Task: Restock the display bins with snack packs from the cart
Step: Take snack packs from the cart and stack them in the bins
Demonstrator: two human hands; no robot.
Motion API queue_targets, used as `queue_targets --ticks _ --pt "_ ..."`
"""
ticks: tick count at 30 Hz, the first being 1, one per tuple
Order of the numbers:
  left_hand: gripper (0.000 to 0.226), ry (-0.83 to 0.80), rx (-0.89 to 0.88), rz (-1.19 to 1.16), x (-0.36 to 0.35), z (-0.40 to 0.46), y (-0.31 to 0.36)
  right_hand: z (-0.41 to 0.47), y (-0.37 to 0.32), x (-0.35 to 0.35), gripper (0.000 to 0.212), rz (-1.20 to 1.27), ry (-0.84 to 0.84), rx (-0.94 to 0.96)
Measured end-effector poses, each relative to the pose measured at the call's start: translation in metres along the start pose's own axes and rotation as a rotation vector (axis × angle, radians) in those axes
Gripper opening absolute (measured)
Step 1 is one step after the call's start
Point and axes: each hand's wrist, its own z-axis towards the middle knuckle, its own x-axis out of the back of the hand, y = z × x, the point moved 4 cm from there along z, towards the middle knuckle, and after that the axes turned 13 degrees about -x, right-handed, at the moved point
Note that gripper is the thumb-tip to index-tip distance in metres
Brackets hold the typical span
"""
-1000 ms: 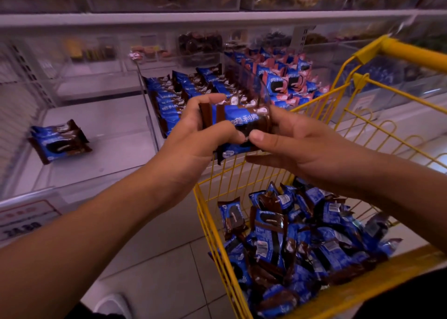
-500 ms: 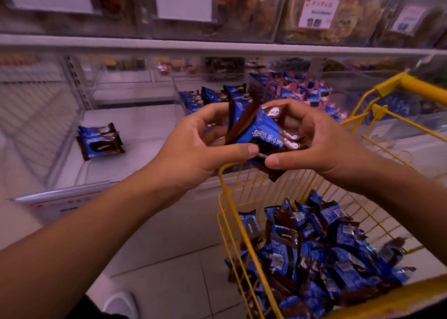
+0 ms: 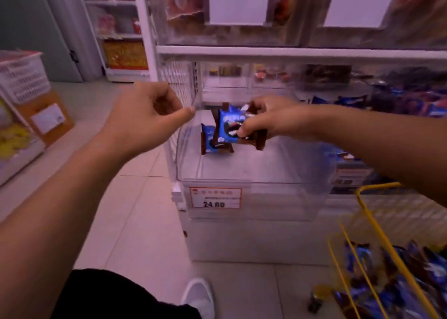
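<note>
My right hand pinches a small bunch of blue-and-brown snack packs at centre frame, over the clear display bin. My left hand hangs beside the bin's left wall, fingers curled, holding nothing. These packs look light and crinkly, with slick film likely to slide, so I grip across the flat middle rather than the crimped ends. The front pack's long axis runs nearly up-down in frame, face toward me. One pack already lies in the bin just below. The yellow cart sits lower right, loaded with more.
</note>
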Motion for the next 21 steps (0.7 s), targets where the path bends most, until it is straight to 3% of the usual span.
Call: queue_targets --ticks 2,5,9,13,16,21 --pt "0.017 -0.106 0.041 0.095 -0.007 -0.006 -0.014 0.031 0.008 -0.02 0.029 -0.135 -0.025 -0.066" --pt "0.019 -0.197 0.067 0.092 -0.015 -0.009 -0.021 0.064 0.022 -0.04 0.044 -0.241 -0.018 -0.097" --pt "0.02 -0.201 0.022 0.083 -0.015 -0.005 -0.019 0.084 0.018 -0.054 0.068 -0.642 0.129 0.064" --pt "0.019 -0.212 0.008 0.109 -0.017 -0.002 -0.016 0.092 0.01 -0.055 0.067 -1.041 0.232 0.156" --pt "0.02 -0.213 0.009 0.118 -0.018 -0.002 -0.015 0.095 0.019 -0.063 0.064 -1.083 0.158 0.109" --pt "0.02 -0.186 -0.009 0.121 -0.018 -0.005 -0.016 0.098 0.034 -0.078 0.094 -1.154 0.082 -0.006"
